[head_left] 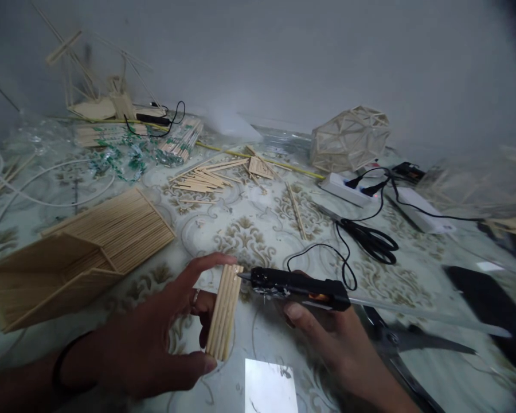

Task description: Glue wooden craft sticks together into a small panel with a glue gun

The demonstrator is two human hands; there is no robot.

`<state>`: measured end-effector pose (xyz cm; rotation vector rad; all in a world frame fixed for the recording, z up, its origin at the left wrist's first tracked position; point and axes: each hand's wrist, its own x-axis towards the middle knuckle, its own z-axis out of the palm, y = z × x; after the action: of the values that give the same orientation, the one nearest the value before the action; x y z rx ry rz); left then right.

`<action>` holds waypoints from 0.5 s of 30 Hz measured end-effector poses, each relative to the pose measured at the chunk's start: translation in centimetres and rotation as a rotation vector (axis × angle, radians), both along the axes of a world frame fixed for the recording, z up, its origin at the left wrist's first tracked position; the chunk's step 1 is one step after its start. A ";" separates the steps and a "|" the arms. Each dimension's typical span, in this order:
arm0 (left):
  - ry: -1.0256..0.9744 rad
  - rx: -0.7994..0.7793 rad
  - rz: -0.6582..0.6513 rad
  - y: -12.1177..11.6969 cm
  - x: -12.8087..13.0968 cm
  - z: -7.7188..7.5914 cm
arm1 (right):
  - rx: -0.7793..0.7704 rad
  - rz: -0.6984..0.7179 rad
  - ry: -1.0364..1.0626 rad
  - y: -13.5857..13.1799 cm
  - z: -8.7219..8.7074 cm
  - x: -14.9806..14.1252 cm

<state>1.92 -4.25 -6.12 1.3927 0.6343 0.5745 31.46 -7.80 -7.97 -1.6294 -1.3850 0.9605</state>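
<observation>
Between the thumb and fingers of my left hand (155, 332) stands a small panel of wooden sticks (224, 312), laid side by side and tilted slightly. My right hand (331, 344) is wrapped round a black hot glue gun (301, 287), with a clear glue stick (425, 314) running out of its back. The gun's metal nozzle points left at the panel's upper end, where a shiny spot of glue shows. Whether the nozzle touches the wood I cannot tell. To the left lies a larger open structure of wooden sticks (124, 229).
Loose wooden sticks (206, 179) lie farther back, beside wrapped bundles (180, 140). Black-handled scissors (370, 238) rest at right, near a white power strip (348, 189) with plugs. Another cutting tool (413, 341) and a black phone-like slab (481, 304) are at lower right. A faceted stick frame (350, 137) stands behind.
</observation>
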 end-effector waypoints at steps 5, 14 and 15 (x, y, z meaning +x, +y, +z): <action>0.059 0.038 -0.031 -0.2 0.1 0.2 | -0.042 0.061 -0.025 0.6 -0.1 0.7; 0.011 -0.013 0.144 0.0 1.3 0.6 | 0.029 0.013 0.151 0.2 -0.3 0.6; 0.016 -0.013 0.145 0.1 1.4 0.6 | 0.017 0.007 0.131 0.0 -0.5 0.5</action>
<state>3.35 -4.14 -5.53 1.3477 0.7552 0.6741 31.96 -7.78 -8.50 -1.5219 -1.3072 1.0381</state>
